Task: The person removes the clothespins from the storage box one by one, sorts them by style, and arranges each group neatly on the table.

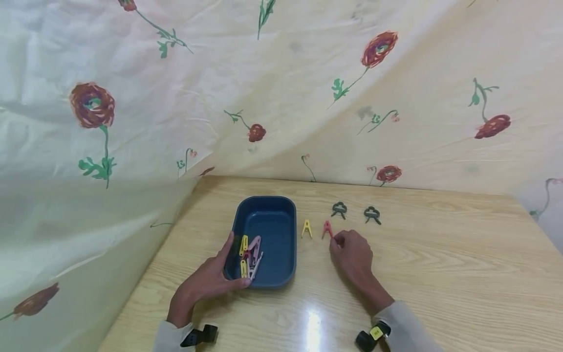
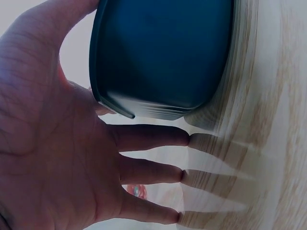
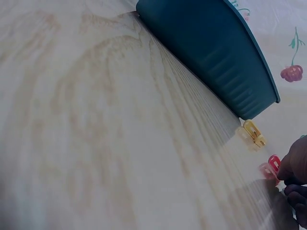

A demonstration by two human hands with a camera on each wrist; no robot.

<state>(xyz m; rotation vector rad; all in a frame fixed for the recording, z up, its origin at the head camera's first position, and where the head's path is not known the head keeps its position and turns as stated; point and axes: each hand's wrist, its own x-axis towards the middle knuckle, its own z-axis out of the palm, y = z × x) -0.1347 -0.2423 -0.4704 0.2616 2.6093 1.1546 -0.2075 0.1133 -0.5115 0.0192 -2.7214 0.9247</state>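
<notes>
My left hand [image 1: 211, 277] rests at the near left corner of a dark blue tub [image 1: 281, 282], thumb at its front rim. In the left wrist view its other fingers are straight and spread, several tips at the table. Yellow, lilac and red clothespins [image 1: 244, 245] lie in a pile in the tub, near that hand. My right hand [image 1: 354, 255] pinches one leg of a red clothespin [image 1: 327, 229] standing to the right of the tub. In the right wrist view this clothespin [image 3: 274, 163] is partly hidden by the fingers. A yellow clothespin [image 1: 307, 228] stands between it and the tub.
Two dark green clips [image 1: 339, 209] [image 1: 372, 214] stand farther back on the wooden table [image 1: 444, 254]. A flower-printed cloth [image 1: 299, 88] hangs behind the table and along its left side. Each wrist wears a strapped camera.
</notes>
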